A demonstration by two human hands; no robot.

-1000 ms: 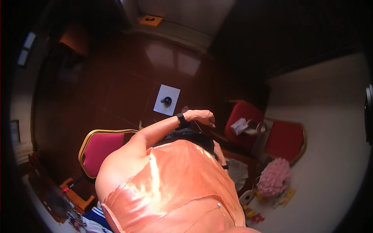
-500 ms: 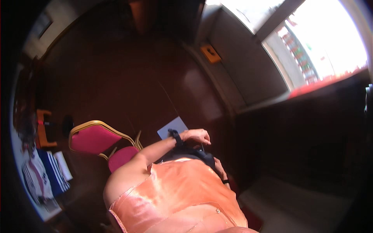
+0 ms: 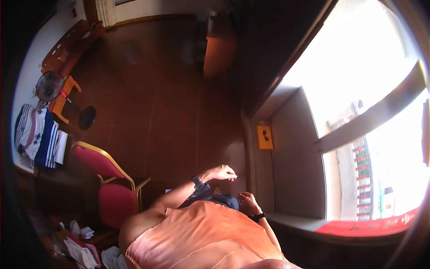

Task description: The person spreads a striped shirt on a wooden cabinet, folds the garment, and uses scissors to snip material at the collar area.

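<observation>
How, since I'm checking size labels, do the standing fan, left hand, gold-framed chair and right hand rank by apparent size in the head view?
1. Gold-framed chair
2. Standing fan
3. Left hand and right hand: too alike to rank

Dark garment, navy to black: in wear, surface creased; only a narrow section visible, remainder hidden from view.
</observation>
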